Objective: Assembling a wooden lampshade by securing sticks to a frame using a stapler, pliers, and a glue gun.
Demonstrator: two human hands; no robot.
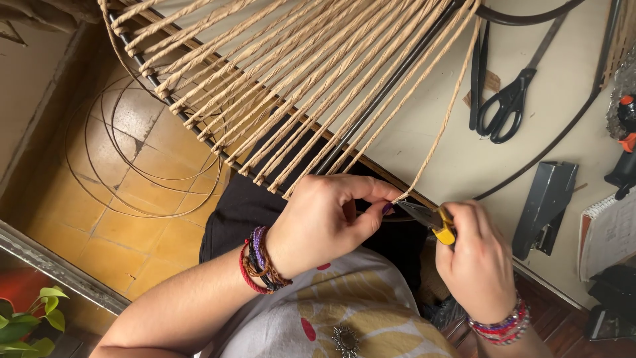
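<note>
My left hand [328, 222] pinches the loose end of a tan paper cord [440, 129] between thumb and fingers, close to a black metal frame [371, 106]. My right hand [477, 262] grips yellow-handled pliers [430, 219], whose dark jaws meet the cord end at my left fingertips. Several tan cords [291, 79] are stretched side by side across the frame, which rests partly on the pale table [550, 126] and partly over my lap. Both wrists wear beaded and woven bracelets.
Black scissors [507, 99] lie on the table beyond my right hand. A dark stapler [546, 205] sits to the right, with a spiral notebook [606, 235] at the edge. Thin wire hoops [142, 152] lie on the tiled floor at left. A green plant [30, 321] shows at bottom left.
</note>
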